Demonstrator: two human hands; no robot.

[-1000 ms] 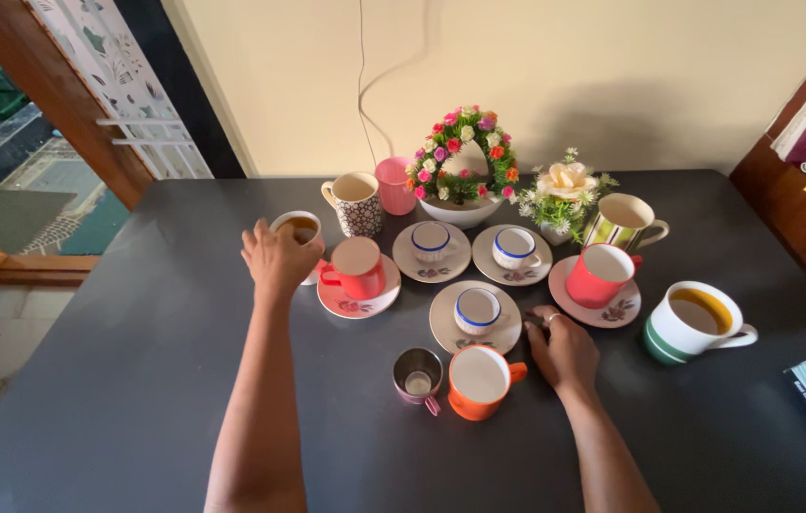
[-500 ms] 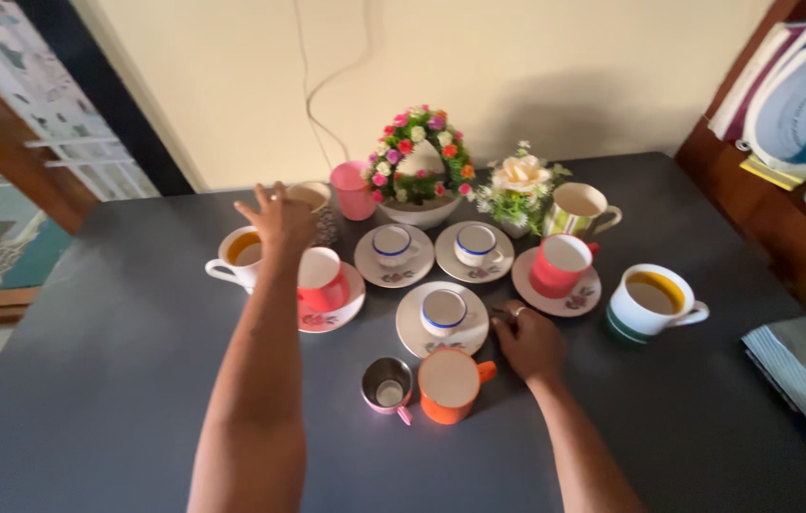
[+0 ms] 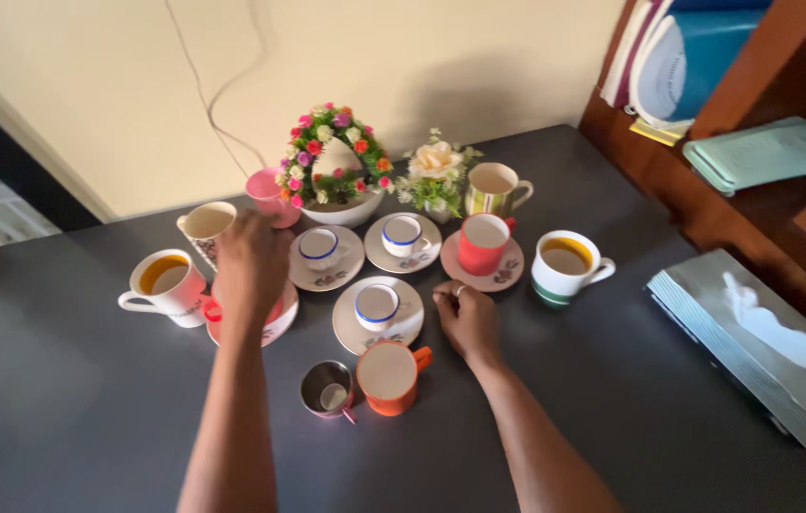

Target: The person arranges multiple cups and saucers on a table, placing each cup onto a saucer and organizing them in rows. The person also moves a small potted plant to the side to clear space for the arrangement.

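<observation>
Crowded, hence risky: left hand [image 3: 249, 266] lowered over red cup [image 3: 216, 310] on its floral saucer [image 3: 279, 323], fingers curled down around the rim, seemingly gripping, though palm hides the actual contact, so cannot tell for sure. Right hand [image 3: 466, 318] resting on dark counter [image 3: 89, 418] just beside blue-rimmed cup [image 3: 376, 306] and its saucer [image 3: 403, 328], fingers loosely bunched, ring showing, holding nothing visible

Likely trouble: forearm crossing low near steel tumbler [image 3: 327, 388] and orange mug [image 3: 389, 376]; a careless pull back could knock either. White mug [image 3: 167, 282] with tea-coloured liquid standing just left of the red cup, close enough for a bumped elbow or a lifted saucer edge to slosh it. Patterned mug [image 3: 205, 228] right behind the knuckles, also within knocking range. Saucer under the red cup probably slick; cup could slide if tilted

Materials: glazed ceramic nearly everywhere, smooth and glossy, round saucers with small flower prints. Tumbler metallic, pink-handled, reflective inside. Green-banded mug [image 3: 565, 267] holding more tea near the right edge of the group. Striped mug [image 3: 493, 190], pink tumbler [image 3: 268, 197], second red cup [image 3: 483, 244]. Flower arch [image 3: 332, 152] in a white bowl and cream rose posy [image 3: 433, 171], plastic or fabric by the look. Counter matte, dark grey, slightly textured
</observation>
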